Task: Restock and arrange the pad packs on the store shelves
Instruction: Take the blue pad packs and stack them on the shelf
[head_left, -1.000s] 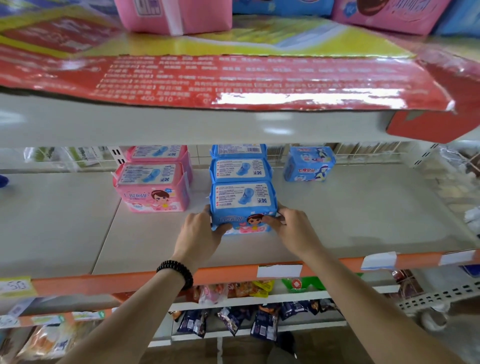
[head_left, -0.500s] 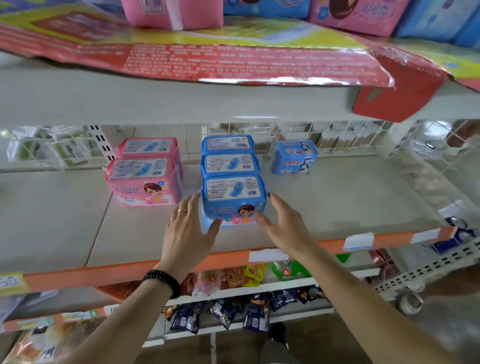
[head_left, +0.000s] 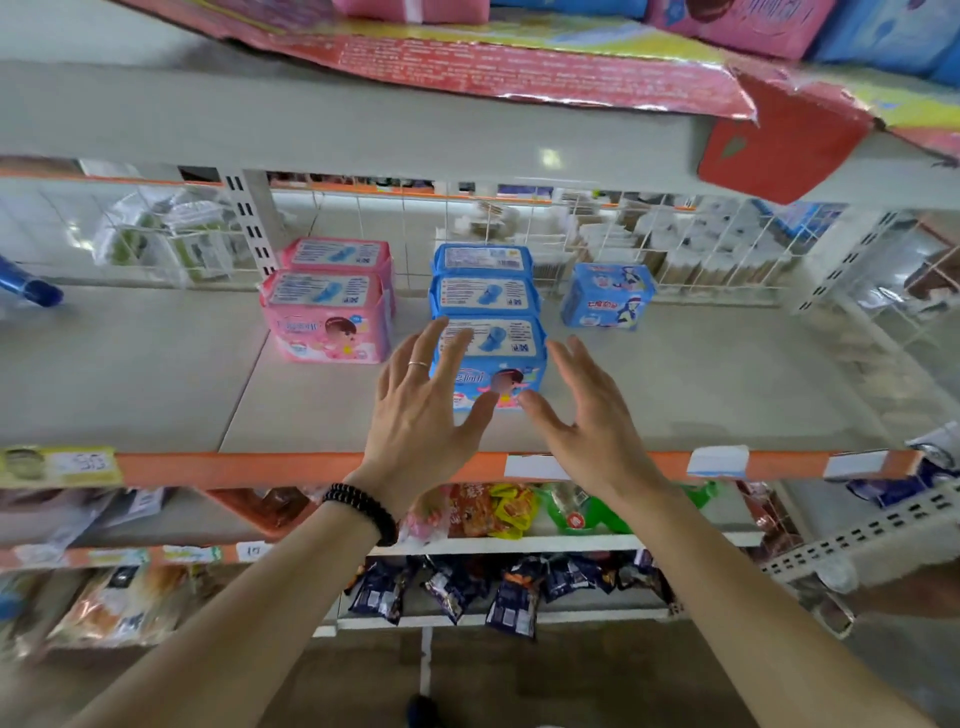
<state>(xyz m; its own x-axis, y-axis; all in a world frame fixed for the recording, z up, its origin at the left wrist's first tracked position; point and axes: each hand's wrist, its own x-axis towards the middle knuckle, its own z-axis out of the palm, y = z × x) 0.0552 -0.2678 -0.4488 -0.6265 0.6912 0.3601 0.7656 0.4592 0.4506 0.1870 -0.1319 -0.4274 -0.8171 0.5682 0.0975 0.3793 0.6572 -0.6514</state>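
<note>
Three blue pad packs stand in a row front to back on the grey shelf (head_left: 701, 395); the front blue pack (head_left: 511, 364) is nearest me. My left hand (head_left: 421, 410) hovers in front of its left side with fingers spread, holding nothing. My right hand (head_left: 587, 415) is spread open just to its right, off the pack. Left of the row stand two pink pad packs (head_left: 327, 322), one behind the other. A smaller light-blue pack (head_left: 605, 296) stands alone at the back right.
An orange shelf edge (head_left: 249, 467) with price tags runs in front of my wrists. A red and yellow cardboard sheet (head_left: 519, 67) overhangs the shelf above, with more pad packs on it. A wire grid (head_left: 675, 244) backs the shelf. Snack bags (head_left: 509, 597) fill the lower shelves.
Both hands let go of the front blue pack and drew back from it with fingers spreading open. The view rose and tilted, showing more of the shelf's back.
</note>
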